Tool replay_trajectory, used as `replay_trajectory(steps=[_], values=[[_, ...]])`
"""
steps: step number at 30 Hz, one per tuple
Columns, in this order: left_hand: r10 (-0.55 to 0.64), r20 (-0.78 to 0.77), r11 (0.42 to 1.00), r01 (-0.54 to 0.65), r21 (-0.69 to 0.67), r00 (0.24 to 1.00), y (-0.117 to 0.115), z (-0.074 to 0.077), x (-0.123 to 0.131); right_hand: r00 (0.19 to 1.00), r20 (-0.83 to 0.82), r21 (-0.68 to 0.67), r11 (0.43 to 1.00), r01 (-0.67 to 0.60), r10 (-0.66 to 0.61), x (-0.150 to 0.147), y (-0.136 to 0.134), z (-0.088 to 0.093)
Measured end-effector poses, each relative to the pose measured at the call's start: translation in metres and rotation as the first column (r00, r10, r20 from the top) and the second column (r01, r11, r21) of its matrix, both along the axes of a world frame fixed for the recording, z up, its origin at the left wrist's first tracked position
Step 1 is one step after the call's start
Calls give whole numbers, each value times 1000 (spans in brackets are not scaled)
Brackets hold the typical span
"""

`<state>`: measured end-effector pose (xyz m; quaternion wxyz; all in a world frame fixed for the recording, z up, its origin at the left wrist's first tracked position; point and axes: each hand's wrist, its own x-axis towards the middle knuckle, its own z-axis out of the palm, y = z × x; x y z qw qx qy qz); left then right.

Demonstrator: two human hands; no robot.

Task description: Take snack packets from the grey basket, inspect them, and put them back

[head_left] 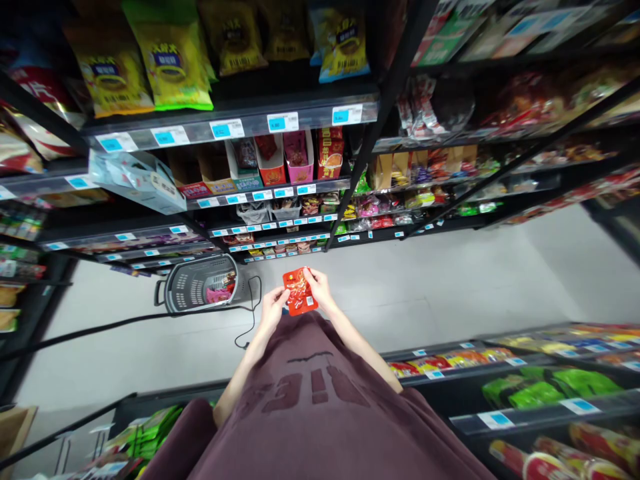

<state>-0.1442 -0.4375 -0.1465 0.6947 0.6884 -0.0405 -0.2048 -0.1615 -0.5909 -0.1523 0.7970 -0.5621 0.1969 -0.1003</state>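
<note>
In the head view, a small red snack packet (300,293) is held in front of my body, over the grey floor. My left hand (273,305) pinches its left edge between thumb and fingers. At the packet's upper right, my right hand (319,287) grips the edge, thumb on the front. The packet's print is too small to read. To the left on the floor stands a grey shopping basket (187,283) with a few packets inside, among them a pink packet (218,295).
Ahead rises a black shelf rack (280,90) with yellow bags (173,60) and open snack boxes (297,157). A light blue box (135,177) juts out at its left. Behind me are lower shelves with green bags (540,390). A black cable (257,293) lies near the basket.
</note>
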Motion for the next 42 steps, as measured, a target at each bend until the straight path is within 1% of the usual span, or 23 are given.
replay_trajectory(steps=[6, 10, 13, 17, 19, 21, 24, 27, 30, 32, 35, 37, 40, 42], values=[[-19, 40, 1000, 18, 12, 999, -1, 0, 2, 1000, 24, 16, 1000, 8, -9, 0, -2, -2], [-35, 68, 997, 31, 69, 997, -2, 1, 3, 1000, 27, 8, 1000, 14, -14, 1, -3, -5], [-9, 94, 990, -4, 138, 996, -2, -2, 3, 1000, 16, 7, 1000, 7, -7, 3, -3, -7], [29, 117, 984, -48, 171, 993, -4, -8, 2, 1000, 25, 24, 1000, 9, -10, 6, -3, -7], [47, 161, 974, -81, 211, 986, -4, -8, 3, 1000, 27, 48, 999, 5, -7, 7, -3, -7], [64, 248, 953, -133, 273, 967, -3, -3, 8, 999, 28, 86, 996, -23, 20, 7, -5, -6], [84, 372, 925, -211, 315, 924, 1, 14, 21, 994, 18, 130, 986, -108, 107, 6, -8, -3], [124, 401, 928, -249, 277, 908, 6, 35, 37, 985, 34, 126, 977, -173, 170, 4, -10, 1], [155, 385, 948, -247, 200, 910, 5, 54, 46, 982, 91, 128, 976, -176, 166, 2, -11, 7], [155, 390, 960, -231, 157, 908, 1, 62, 46, 982, 116, 141, 976, -167, 151, 1, -11, 12], [98, 381, 976, -164, 143, 919, -9, 65, 40, 989, 122, 150, 983, -107, 89, -1, -10, 17], [75, 319, 983, -123, 134, 945, -17, 63, 34, 994, 109, 127, 991, -45, 31, -2, -10, 18], [97, 213, 991, -114, 69, 972, -25, 60, 26, 997, 75, 70, 997, 28, -34, -3, -10, 18], [115, 193, 992, -123, 30, 974, -26, 59, 22, 997, 58, 43, 998, 44, -47, -3, -9, 17]])
